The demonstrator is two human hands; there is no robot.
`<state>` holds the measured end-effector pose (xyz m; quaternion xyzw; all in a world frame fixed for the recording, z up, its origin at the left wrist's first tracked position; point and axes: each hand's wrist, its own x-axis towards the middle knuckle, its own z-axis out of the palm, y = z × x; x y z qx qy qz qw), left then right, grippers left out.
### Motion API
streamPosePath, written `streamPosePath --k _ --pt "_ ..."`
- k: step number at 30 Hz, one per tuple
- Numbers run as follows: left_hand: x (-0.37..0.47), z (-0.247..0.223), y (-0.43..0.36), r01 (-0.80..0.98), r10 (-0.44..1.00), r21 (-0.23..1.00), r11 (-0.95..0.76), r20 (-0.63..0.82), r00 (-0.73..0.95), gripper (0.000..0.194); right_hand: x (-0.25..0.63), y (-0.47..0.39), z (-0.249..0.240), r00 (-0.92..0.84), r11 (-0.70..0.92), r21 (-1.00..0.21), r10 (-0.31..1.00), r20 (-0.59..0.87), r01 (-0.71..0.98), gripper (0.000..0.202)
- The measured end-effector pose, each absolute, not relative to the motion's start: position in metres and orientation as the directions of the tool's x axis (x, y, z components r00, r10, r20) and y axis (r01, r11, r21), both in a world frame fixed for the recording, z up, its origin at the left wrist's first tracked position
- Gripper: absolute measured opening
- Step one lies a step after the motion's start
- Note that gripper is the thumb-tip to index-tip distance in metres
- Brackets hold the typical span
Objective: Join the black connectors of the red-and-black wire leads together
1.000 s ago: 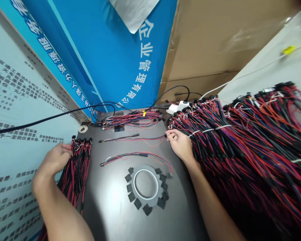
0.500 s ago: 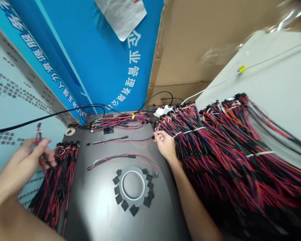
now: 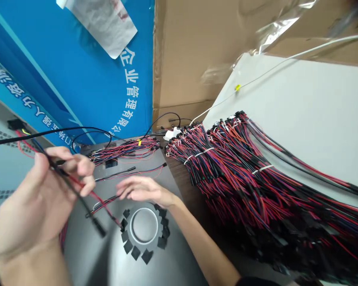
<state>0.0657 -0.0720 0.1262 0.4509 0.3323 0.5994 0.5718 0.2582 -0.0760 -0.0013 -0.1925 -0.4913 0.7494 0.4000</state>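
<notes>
My left hand (image 3: 44, 190), at the left and close to the camera, holds a wire harness (image 3: 77, 194) with red and black wires. One black connector of it sticks out at the upper left, and another end hangs down toward the tape roll. My right hand (image 3: 143, 190) is over the grey table (image 3: 116, 262) with its fingers stretched, partly covering a harness (image 3: 100, 204) lying there. Behind it lies another harness (image 3: 149, 171). A roll of tape (image 3: 143, 225) with black pieces stuck round its edge is just below my right hand.
A big heap of red and black harnesses (image 3: 226, 167), tied with white ties, fills the right side. A smaller bundle (image 3: 128, 149) lies at the back. Blue board (image 3: 101, 87) and cardboard (image 3: 185, 55) stand behind. A black cable (image 3: 59, 130) crosses the left.
The view has shifted right. My left hand has come up from the left bundle with a harness. My right hand has left the heap's edge, moved left over the table and spread its fingers.
</notes>
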Motion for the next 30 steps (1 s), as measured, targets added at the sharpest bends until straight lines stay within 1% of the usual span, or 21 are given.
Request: streamPosePath --k 1,3,5,6,7,10,11,12,14,15,19,20,22,24,25,27,28,30 --pt "0.071 0.125 -0.071 -0.414 0.980 0.902 -0.124 0.176 0.091 0.029 0.256 -0.079 0.003 -0.719 -0.269 -0.882 0.687 0.105 -0.387 0.056" --pt "0.075 0.122 -0.070 -0.486 0.973 0.862 -0.145 0.213 0.088 0.030 0.256 -0.082 0.009 -0.840 -0.339 -0.890 0.536 0.085 -0.306 0.057" --pt "0.075 0.119 -0.067 -0.575 0.972 0.802 -0.158 0.228 0.050 0.028 0.261 -0.084 0.011 -0.881 -0.337 -0.915 0.472 0.041 -0.223 0.050" --pt "0.074 0.117 -0.065 -0.617 0.973 0.772 -0.154 0.227 0.041 0.026 0.263 -0.084 0.011 -0.878 -0.306 -0.933 0.478 0.022 -0.190 0.048" --pt "0.074 0.116 -0.063 -0.657 0.973 0.739 -0.149 0.226 0.034 0.025 0.264 -0.084 0.010 -0.858 -0.263 -0.951 0.514 0.004 -0.162 0.047" --pt "0.075 0.113 -0.059 -0.732 0.973 0.665 -0.148 0.231 0.013 0.018 0.258 -0.086 0.005 -0.742 -0.148 -0.987 0.668 -0.049 -0.068 0.059" --pt "0.076 0.112 -0.059 -0.731 0.972 0.663 -0.159 0.233 0.000 0.016 0.253 -0.087 0.003 -0.722 -0.107 -0.994 0.690 -0.055 -0.027 0.058" --pt "0.077 0.112 -0.059 -0.716 0.972 0.676 -0.176 0.235 -0.017 0.014 0.248 -0.088 0.002 -0.721 -0.060 -0.998 0.691 -0.044 0.003 0.051" --pt "0.079 0.111 -0.059 -0.647 0.968 0.730 -0.222 0.246 -0.054 0.012 0.238 -0.091 0.000 -0.754 0.005 -1.000 0.657 -0.003 0.008 0.033" --pt "0.079 0.111 -0.059 -0.600 0.964 0.761 -0.247 0.257 -0.071 0.011 0.236 -0.092 0.001 -0.775 -0.002 -1.000 0.632 0.007 -0.011 0.030" --pt "0.068 0.110 -0.058 -0.422 0.946 0.847 -0.324 0.303 -0.118 0.016 0.247 -0.093 0.008 -0.831 -0.222 -0.972 0.553 -0.062 -0.075 0.040" --pt "0.064 0.109 -0.057 -0.398 0.945 0.858 -0.325 0.304 -0.116 0.017 0.254 -0.092 0.010 -0.833 -0.223 -0.972 0.549 -0.064 -0.072 0.041" --pt "0.053 0.105 -0.055 -0.377 0.954 0.877 -0.298 0.288 -0.084 0.019 0.272 -0.088 0.012 -0.782 -0.209 -0.974 0.620 -0.066 -0.083 0.038" --pt "0.040 0.098 -0.052 -0.341 0.970 0.911 -0.233 0.245 -0.010 0.016 0.291 -0.083 0.011 -0.704 -0.223 -0.973 0.701 -0.117 -0.061 0.038" --pt "0.034 0.093 -0.051 -0.301 0.977 0.936 -0.185 0.207 0.042 0.015 0.300 -0.081 0.008 -0.644 -0.213 -0.977 0.750 -0.149 -0.021 0.037" --pt "0.022 0.083 -0.047 -0.166 0.982 0.981 -0.097 0.122 0.145 0.017 0.315 -0.076 -0.001 -0.467 -0.162 -0.986 0.869 -0.165 0.045 0.036" --pt "0.017 0.077 -0.045 -0.067 0.981 0.996 -0.064 0.075 0.181 0.020 0.321 -0.073 -0.007 -0.369 -0.140 -0.987 0.916 -0.160 0.080 0.034" --pt "0.007 0.065 -0.041 0.131 0.971 0.991 0.005 -0.036 0.235 0.025 0.329 -0.070 -0.020 -0.202 -0.098 -0.976 0.970 -0.138 0.193 0.029"
